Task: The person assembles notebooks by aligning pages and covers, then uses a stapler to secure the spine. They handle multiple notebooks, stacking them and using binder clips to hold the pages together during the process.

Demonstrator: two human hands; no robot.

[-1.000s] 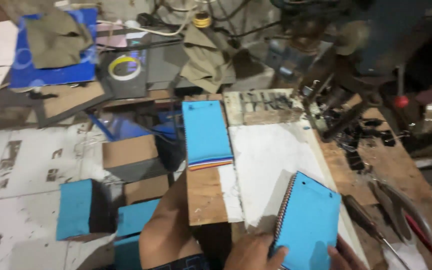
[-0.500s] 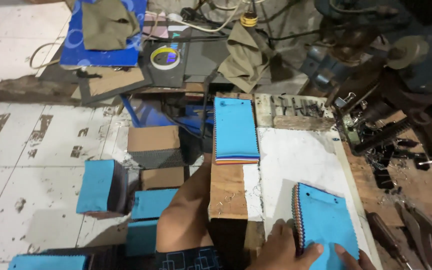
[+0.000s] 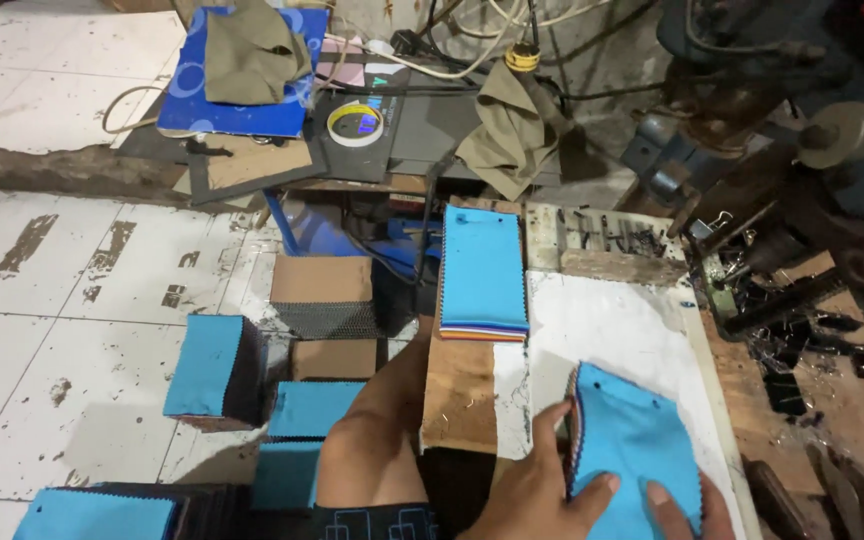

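Grimy white floor tiles (image 3: 72, 300) spread beside a low wooden bench (image 3: 457, 390) topped with a white sheet (image 3: 612, 320). On that sheet, at its near edge, lies a blue swatch stack (image 3: 637, 450) with pinked edges. The left hand (image 3: 532, 490) presses its side, thumb on top; the right hand (image 3: 682, 510), only partly in view, rests fingers flat on its near end. Both hands are open, pressing rather than gripping. Beyond the sheet's far left corner sits a second blue stack (image 3: 483, 275). More blue stacks (image 3: 214, 365) and cardboard boxes (image 3: 322, 290) stand on the floor left of the bench. Binder clips (image 3: 802, 330) lie right of the sheet, a tape roll (image 3: 356, 123) well beyond.
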